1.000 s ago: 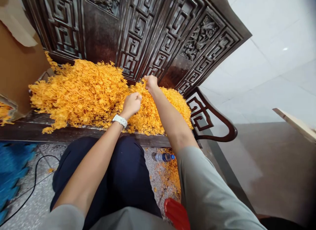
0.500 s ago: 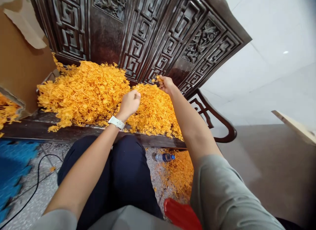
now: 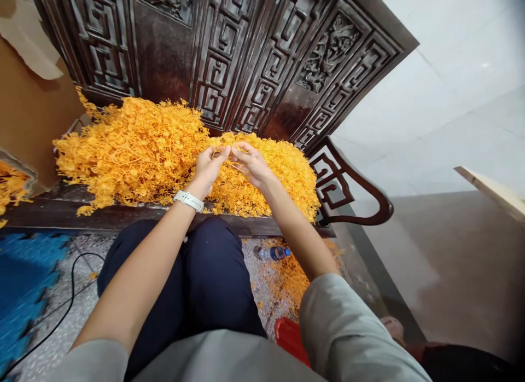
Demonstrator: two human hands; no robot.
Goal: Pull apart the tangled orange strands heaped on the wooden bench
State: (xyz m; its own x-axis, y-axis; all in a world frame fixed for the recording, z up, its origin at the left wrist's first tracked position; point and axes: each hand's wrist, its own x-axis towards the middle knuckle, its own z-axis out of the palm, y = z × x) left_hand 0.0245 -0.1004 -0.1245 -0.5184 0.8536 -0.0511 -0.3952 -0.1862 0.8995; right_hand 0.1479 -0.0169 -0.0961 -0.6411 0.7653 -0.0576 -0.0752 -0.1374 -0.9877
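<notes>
My left hand (image 3: pixel 208 171), with a white watch (image 3: pixel 188 200) on its wrist, is closed in a pinch on a thin orange plastic sprig (image 3: pixel 219 150). Opposite it, my right hand (image 3: pixel 253 166) has its thumb and fingertips drawn together at the sprig, almost touching the left fingertips. The fingers hide most of the small piece. Beneath both hands spreads a heap of orange plastic sprigs (image 3: pixel 283 177), and a taller heap (image 3: pixel 135 152) lies to the left. Both rest on a dark wooden bench (image 3: pixel 102 220).
A carved bench back (image 3: pixel 172 59) rises behind the heaps, with a curved armrest (image 3: pixel 379 207) on the right. At the left stands a cardboard box (image 3: pixel 36 108). A water bottle (image 3: pixel 274 253), loose orange pieces (image 3: pixel 289 281) and a red object (image 3: pixel 292 341) are below the bench.
My right hand has come left and down from above the right-hand heap to meet my left hand. The left fingers have turned toward it. The view has shifted slightly.
</notes>
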